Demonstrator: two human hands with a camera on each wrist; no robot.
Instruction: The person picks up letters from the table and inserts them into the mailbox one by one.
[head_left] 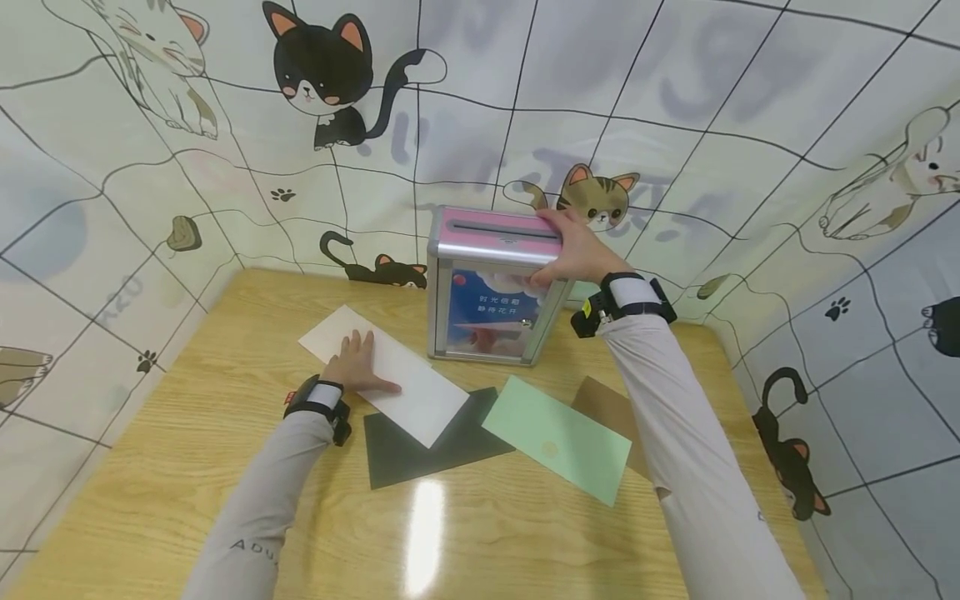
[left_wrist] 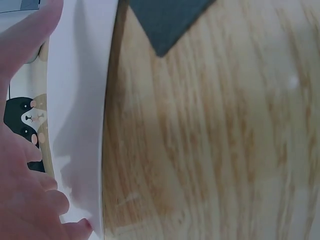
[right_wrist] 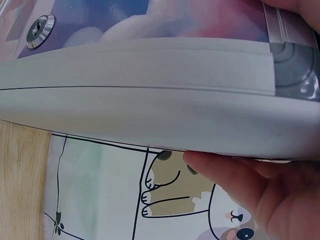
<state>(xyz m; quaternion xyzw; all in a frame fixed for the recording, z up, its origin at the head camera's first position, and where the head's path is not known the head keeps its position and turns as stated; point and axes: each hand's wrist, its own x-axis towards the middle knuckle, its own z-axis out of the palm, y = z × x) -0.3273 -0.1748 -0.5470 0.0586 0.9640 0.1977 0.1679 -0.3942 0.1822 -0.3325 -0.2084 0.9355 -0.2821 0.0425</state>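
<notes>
On the table, a white envelope (head_left: 416, 392) lies slanted under my left hand (head_left: 356, 367). The fingers are spread across its left half, with the thumb pointing right. In the left wrist view, fingertips touch the white paper (left_wrist: 82, 120). Farther back stands an upright box (head_left: 487, 287) with a pink top, a slot, silver edges and a clear front door. My right hand (head_left: 581, 250) grips its upper right corner, thumb on the front and fingers on top and behind. The right wrist view shows the box's pale side (right_wrist: 150, 110) and a round lock (right_wrist: 40, 31).
A dark grey envelope (head_left: 435, 442) lies partly under the white one. To its right, a mint green envelope (head_left: 558, 437) overlaps a brown envelope (head_left: 607, 400), partly hidden by my right sleeve. Cat-print sheeting (head_left: 480, 100) rises behind the wooden table (head_left: 330, 533) and along both sides.
</notes>
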